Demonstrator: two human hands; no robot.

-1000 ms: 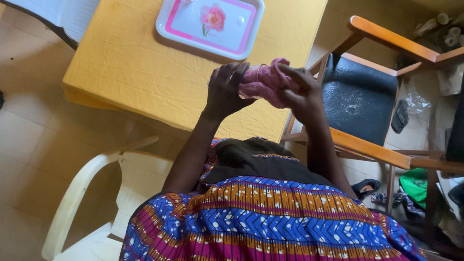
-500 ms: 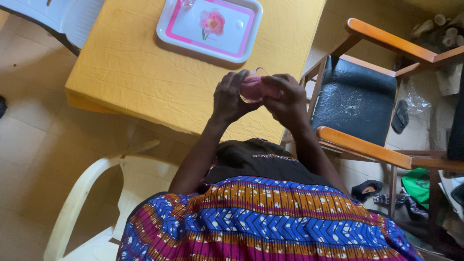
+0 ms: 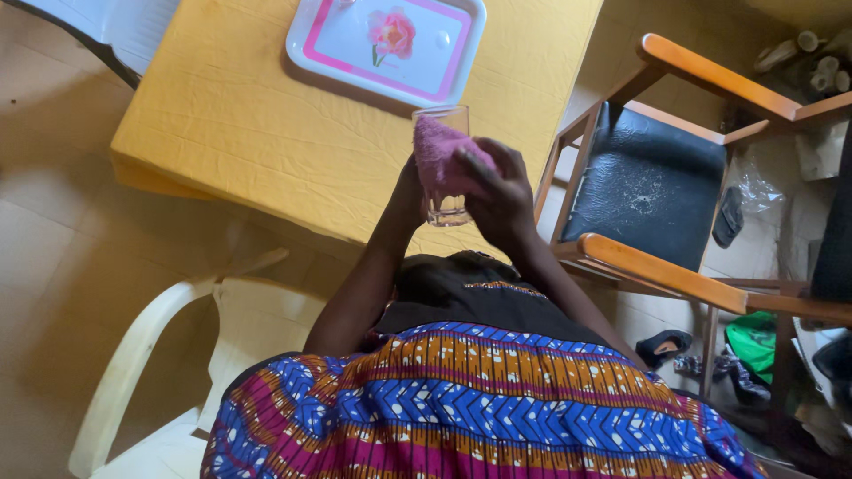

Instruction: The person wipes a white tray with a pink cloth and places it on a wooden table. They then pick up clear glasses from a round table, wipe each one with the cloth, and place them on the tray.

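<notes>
So nearest is the patterned skirt (image 3: pixel 479 408), then both arms reaching up. Right hand (image 3: pixel 501 200) has its fingers (image 3: pixel 479 168) closed on a pink cloth (image 3: pixel 437 155), pressing it against an upright glass (image 3: pixel 444 164) held over the table (image 3: pixel 266 133) edge. Left hand (image 3: pixel 410 191) sits mostly behind the glass, gripping it from the back. Best bet: steady grip, firm wipes around the wall. Farther off, a flowered tray (image 3: pixel 337 53).
</notes>
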